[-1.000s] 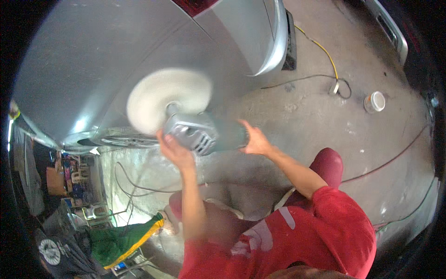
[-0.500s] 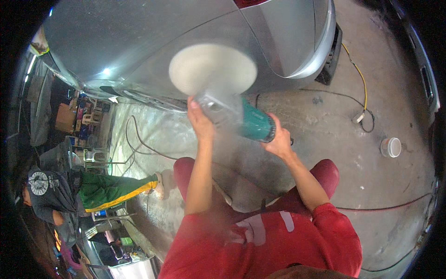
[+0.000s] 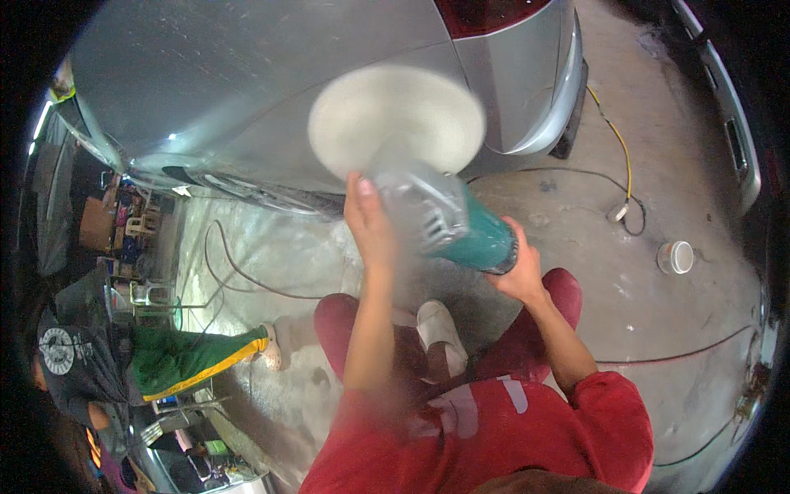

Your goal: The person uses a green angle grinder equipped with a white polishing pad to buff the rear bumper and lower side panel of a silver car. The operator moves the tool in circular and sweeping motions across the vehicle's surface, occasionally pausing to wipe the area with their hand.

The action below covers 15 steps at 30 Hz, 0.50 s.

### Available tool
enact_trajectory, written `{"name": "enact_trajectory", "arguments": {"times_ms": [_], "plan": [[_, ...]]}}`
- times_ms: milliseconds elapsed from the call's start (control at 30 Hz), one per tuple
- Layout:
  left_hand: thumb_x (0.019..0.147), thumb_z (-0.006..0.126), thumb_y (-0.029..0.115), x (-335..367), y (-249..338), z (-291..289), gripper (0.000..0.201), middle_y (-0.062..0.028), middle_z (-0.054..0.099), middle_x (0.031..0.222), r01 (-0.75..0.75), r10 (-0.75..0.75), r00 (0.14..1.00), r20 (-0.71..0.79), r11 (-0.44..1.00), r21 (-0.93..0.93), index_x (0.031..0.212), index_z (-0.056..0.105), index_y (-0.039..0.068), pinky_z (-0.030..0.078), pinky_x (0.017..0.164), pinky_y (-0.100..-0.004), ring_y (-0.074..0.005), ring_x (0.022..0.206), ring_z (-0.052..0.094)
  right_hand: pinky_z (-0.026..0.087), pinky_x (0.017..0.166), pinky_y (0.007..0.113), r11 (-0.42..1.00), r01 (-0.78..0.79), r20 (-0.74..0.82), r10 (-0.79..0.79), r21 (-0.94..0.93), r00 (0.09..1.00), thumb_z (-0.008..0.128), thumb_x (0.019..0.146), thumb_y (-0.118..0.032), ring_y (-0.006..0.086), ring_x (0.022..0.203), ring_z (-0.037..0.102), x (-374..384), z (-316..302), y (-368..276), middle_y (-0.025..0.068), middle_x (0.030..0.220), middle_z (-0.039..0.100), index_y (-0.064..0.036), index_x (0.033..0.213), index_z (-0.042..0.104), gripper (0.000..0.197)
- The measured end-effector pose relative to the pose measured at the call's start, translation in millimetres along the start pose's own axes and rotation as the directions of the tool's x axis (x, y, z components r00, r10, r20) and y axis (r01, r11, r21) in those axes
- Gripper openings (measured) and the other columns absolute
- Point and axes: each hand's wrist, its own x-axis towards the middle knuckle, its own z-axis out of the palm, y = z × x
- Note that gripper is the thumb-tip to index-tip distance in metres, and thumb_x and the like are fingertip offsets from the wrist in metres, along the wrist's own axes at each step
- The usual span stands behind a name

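Note:
A green and silver power polisher [image 3: 481, 233] is held in front of me by both hands. Its round white pad [image 3: 395, 115], blurred as if spinning, lies over the side panel of a silver-grey car [image 3: 239, 90], just left of the red tail light [image 3: 490, 12]. Whether the pad touches the paint is hard to tell. My left hand [image 3: 368, 218] is closed at the polisher's metal head, most of its fingers hidden behind it. My right hand [image 3: 522, 267] wraps around the rear end of the green body. A blurry smudge covers part of the head and my left forearm.
On the concrete floor a white tub [image 3: 676, 258] stands at the right, near a yellow cord [image 3: 623, 152] plugged into a dark cable. A hose [image 3: 247, 280] curls at the left. Another person [image 3: 90, 354] in green trousers is at the far left, near cluttered shelves.
The polisher and both hands have shifted right in view, its pad looking larger. The car and floor have shifted left, and more of the tail light shows. A light-coloured shoe now shows between my knees.

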Motion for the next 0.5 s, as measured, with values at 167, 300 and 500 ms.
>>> {"name": "enact_trajectory", "arguments": {"times_ms": [167, 300, 500], "plan": [[0.101, 0.035, 0.037, 11, 68, -8, 0.050, -0.0140, 0.054, 0.094, -0.083, 0.099, 0.955, 0.281, 0.994, -0.069, 0.106, 0.051, -0.010, 0.039, 0.084, -0.0306, -0.0196, 0.088, 0.048, 0.048, 0.091, 0.039, 0.986, 0.015, -0.064, -0.004, 0.168, 0.998, 0.080, 0.054, -0.008, 0.0320, 0.106, 0.062, 3, 3, -11, 0.0161, 0.112, 0.064, -0.0078, 0.133, 0.038, 0.089], [0.101, 0.036, 0.037, 2, 19, -7, 0.051, -0.0179, 0.056, 0.101, -0.008, 0.036, 0.950, 0.310, 0.996, -0.091, 0.113, 0.050, -0.011, 0.038, 0.090, -0.0327, -0.0237, 0.096, 0.050, 0.049, 0.089, 0.043, 0.993, -0.013, -0.020, 0.015, 0.120, 1.000, 0.079, 0.055, -0.011, 0.0378, 0.104, 0.061, -6, 27, 25, 0.0178, 0.111, 0.063, -0.0116, 0.134, 0.037, 0.089], [0.101, 0.037, 0.037, -13, -65, -51, 0.055, -0.0248, 0.045, 0.133, 0.200, -0.216, 0.968, 0.123, 0.971, 0.132, 0.133, 0.042, -0.007, 0.030, 0.108, -0.0392, -0.0333, 0.126, 0.042, 0.048, 0.090, 0.045, 0.997, -0.057, 0.137, 0.048, 0.060, 0.989, 0.081, 0.054, -0.017, 0.0415, 0.105, 0.059, -18, 75, 27, 0.0202, 0.112, 0.063, -0.0137, 0.135, 0.036, 0.092]]}}
